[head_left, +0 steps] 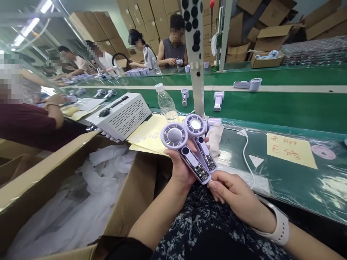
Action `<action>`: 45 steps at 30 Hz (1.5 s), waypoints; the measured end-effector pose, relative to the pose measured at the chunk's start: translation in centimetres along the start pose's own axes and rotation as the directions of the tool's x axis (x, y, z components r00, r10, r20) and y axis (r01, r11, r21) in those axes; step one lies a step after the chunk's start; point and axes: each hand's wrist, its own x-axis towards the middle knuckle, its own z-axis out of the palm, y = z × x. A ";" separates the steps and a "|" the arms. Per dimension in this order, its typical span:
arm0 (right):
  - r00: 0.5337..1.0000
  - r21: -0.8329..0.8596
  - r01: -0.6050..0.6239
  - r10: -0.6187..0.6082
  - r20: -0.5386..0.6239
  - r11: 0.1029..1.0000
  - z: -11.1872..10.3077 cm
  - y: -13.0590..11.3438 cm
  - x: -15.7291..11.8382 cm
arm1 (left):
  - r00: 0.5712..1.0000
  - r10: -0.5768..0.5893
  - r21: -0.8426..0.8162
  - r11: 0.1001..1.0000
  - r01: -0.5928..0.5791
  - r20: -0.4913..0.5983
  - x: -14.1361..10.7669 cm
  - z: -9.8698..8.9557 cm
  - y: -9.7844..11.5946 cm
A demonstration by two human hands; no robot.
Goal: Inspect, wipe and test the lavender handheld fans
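Observation:
Two lilac handheld fans are in my left hand, its fingers closed around their handles. The front handheld fan and the rear handheld fan lean side by side, round heads up. Both handles have their covers off in the lower part, so circuit boards with small parts show. At the bottom end of the front handle, my right hand pinches something small and whitish that its fingers mostly hide. A white cable runs over the bench and passes behind my right forearm.
On my left stands an open carton holding white wrapping. Beyond it are a grey metal box and a water bottle. A metal post rises ahead. More fans lie on the green conveyor. Co-workers sit along the line.

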 end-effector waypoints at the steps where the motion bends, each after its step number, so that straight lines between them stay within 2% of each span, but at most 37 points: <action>1: 0.999 0.038 -0.009 0.011 -0.032 0.999 0.2 0.2 0.0 | 1.000 0.015 0.012 1.000 -0.015 0.017 -0.1 -0.3 -0.1; 4: 0.995 0.176 -0.032 0.049 -0.089 0.984 0.8 1.0 0.0 | 0.997 0.052 0.037 0.998 -0.054 0.049 -0.3 -0.9 -0.4; 6: 0.992 0.201 -0.026 0.049 -0.112 0.979 1.1 1.3 0.0 | 0.998 0.055 0.040 0.998 -0.056 0.036 -0.3 -1.1 -0.6; 8: 0.993 0.107 0.010 0.002 -0.118 0.994 1.1 1.2 -0.1 | 0.999 0.036 0.027 0.999 -0.036 0.013 -0.5 -1.0 -0.8; 12: 0.990 -0.169 0.128 -0.136 -0.037 0.977 0.4 0.5 -0.7 | 0.996 -0.029 -0.078 0.997 0.023 -0.080 -0.9 -0.3 -0.7; 14: 0.977 -0.203 0.206 -0.214 -0.015 0.957 0.3 0.4 -0.9 | 0.992 -0.065 -0.154 0.987 0.048 -0.110 -1.0 -0.1 -0.4; 17: 0.956 -0.223 0.276 -0.292 -0.039 0.935 0.3 0.6 -1.1 | 0.991 -0.094 -0.225 0.972 0.071 -0.092 -1.0 0.0 0.2; 21: 0.979 -0.218 0.128 -0.159 -0.127 0.967 0.4 0.6 -0.9 | 0.997 -0.071 -0.198 0.978 0.064 -0.032 -1.1 -0.2 0.7; 26: 0.982 -0.022 -0.021 0.016 -0.187 1.000 0.6 1.0 -0.8 | 0.999 0.031 -0.080 0.996 -0.029 0.028 -1.6 -0.9 0.3; 30: 0.963 0.172 -0.051 0.094 -0.253 0.984 1.2 2.0 -0.9 | 0.993 0.105 -0.012 0.994 -0.105 0.047 -2.0 -1.5 -1.0; 33: 0.957 0.182 -0.040 0.090 -0.276 0.983 1.3 2.2 -0.9 | 0.990 0.125 0.003 0.992 -0.125 0.068 -2.3 -1.6 -1.9; 35: 0.965 0.090 -0.012 0.035 -0.259 0.996 1.0 2.0 -0.8 | 0.992 0.107 0.011 0.994 -0.108 0.063 -2.3 -1.5 -2.0; 37: 0.972 -0.045 0.049 -0.058 -0.229 0.998 0.5 2.0 -0.9 | 0.997 0.081 0.008 0.997 -0.082 0.013 -2.0 -1.4 -1.7; 40: 0.961 -0.284 0.147 -0.204 -0.185 0.947 -1.4 2.3 -1.2 | 0.979 0.133 0.012 0.991 -0.133 -0.153 -1.1 -1.5 -0.3; 42: 0.950 -0.513 0.110 -0.242 -0.198 0.851 -3.4 2.7 -1.2 | 0.945 0.212 0.055 0.977 -0.205 -0.249 -0.6 -2.0 0.9; 43: 0.935 -0.637 0.048 -0.259 -0.242 0.769 -4.5 2.9 -1.0 | 0.938 0.230 0.079 0.973 -0.216 -0.261 -0.5 -2.2 1.4; 45: 0.867 -0.819 -0.105 -0.351 -0.353 0.564 -6.5 2.9 0.1 | 0.960 0.181 0.097 0.982 -0.164 -0.212 -0.8 -2.7 2.1</action>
